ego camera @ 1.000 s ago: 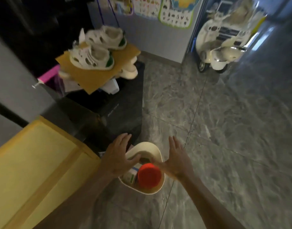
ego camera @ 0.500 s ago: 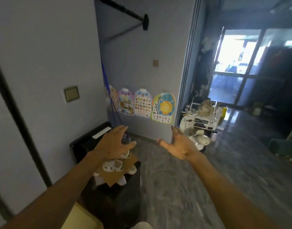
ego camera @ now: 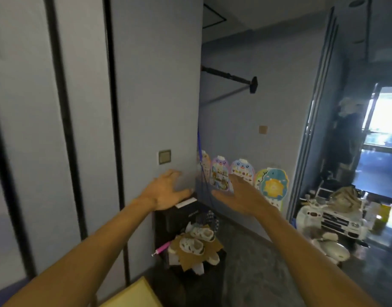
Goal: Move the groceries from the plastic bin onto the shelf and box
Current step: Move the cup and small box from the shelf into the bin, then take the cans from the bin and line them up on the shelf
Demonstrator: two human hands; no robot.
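Note:
My left hand [ego camera: 165, 192] and my right hand [ego camera: 239, 197] are stretched out in front of me at chest height, palms facing each other, fingers spread and holding nothing. The plastic bin and its groceries are out of view below the frame. A corner of the yellow box [ego camera: 135, 295] shows at the bottom edge, under my left forearm. A black shelf unit [ego camera: 179, 218] stands against the wall below my hands.
A brown cardboard sheet [ego camera: 215, 247] with small white shoes [ego camera: 194, 245] lies on a dark stand. Children's posters [ego camera: 241, 173] hang on the blue wall. White ride-on toy cars [ego camera: 332, 224] stand at the right by a bright doorway.
The view has swung up from the floor and the bin to the wall. Both hands have lifted away from the bin, open, and the bin has dropped out of sight.

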